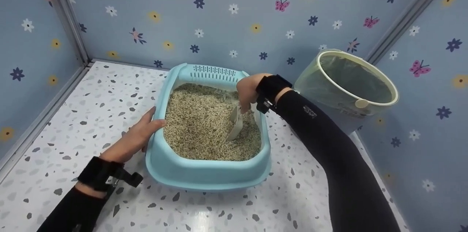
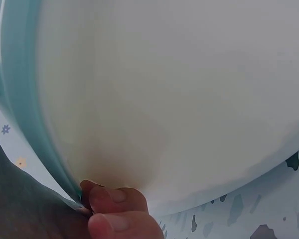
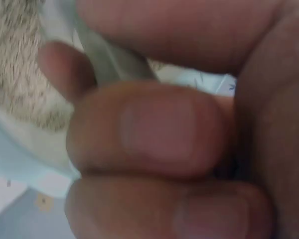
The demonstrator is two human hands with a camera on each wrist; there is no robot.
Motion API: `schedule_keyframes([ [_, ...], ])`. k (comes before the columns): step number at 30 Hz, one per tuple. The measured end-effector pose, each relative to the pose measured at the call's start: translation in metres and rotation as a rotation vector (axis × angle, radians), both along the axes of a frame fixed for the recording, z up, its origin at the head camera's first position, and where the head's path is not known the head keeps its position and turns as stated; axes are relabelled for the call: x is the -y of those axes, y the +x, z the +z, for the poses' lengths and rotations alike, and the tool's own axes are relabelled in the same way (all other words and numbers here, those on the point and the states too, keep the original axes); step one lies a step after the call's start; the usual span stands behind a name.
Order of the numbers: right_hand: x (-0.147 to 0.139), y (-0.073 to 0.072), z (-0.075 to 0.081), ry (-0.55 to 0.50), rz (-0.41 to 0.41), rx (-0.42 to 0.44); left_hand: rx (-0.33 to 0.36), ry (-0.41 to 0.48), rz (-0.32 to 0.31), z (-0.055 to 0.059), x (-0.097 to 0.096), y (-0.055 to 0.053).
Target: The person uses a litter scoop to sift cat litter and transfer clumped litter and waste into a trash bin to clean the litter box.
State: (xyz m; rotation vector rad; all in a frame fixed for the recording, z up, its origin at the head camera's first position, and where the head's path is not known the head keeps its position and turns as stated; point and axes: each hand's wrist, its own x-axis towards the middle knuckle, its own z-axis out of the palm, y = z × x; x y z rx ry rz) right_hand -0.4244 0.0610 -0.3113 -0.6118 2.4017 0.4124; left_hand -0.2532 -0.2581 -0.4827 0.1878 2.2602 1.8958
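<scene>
A light-blue litter box (image 1: 210, 173) with a slotted back edge stands on the floor, holding tan-grey granular litter (image 1: 197, 115). My left hand (image 1: 136, 136) grips its left rim, thumb over the top. In the left wrist view the fingers (image 2: 119, 219) curl under the rim against the box's pale outer wall (image 2: 179, 99). Near the right inner side, my right hand (image 1: 250, 87) holds a pale litter scoop (image 1: 237, 129), its blade tilted down into the litter. The right wrist view shows curled fingers (image 3: 157, 129) around the scoop's handle (image 3: 104, 59).
A pale bin (image 1: 313, 80) with a cream rim and a clear liner stands to the right, beside my right forearm. Flower-patterned panels (image 1: 219, 16) enclose the back and both sides. The floor (image 1: 113, 97) is white with grey specks.
</scene>
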Motion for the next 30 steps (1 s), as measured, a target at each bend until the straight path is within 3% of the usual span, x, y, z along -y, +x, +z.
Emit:
schedule_keyframes([
  [9, -0.005, -0.004, -0.029, -0.256, -0.037, 0.078, 0.004, 0.027, -0.003, -0.002, 0.005, -0.002],
  [12, 0.002, -0.001, -0.038, -0.295, -0.021, 0.089, 0.009, 0.021, -0.002, -0.002, 0.005, -0.002],
  [18, 0.015, 0.004, -0.052, -0.287, 0.065, 0.189, 0.008, 0.005, 0.003, 0.0, 0.005, -0.001],
  [22, 0.024, 0.008, -0.067, -0.216, 0.139, 0.278, -0.001, 0.021, -0.002, 0.0, 0.002, -0.002],
  [27, 0.035, 0.013, -0.085, -0.123, 0.256, 0.243, 0.002, 0.026, 0.002, 0.0, 0.0, -0.001],
  [30, 0.039, 0.015, -0.095, -0.177, 0.269, 0.267, -0.006, 0.03, -0.002, 0.001, -0.001, 0.0],
])
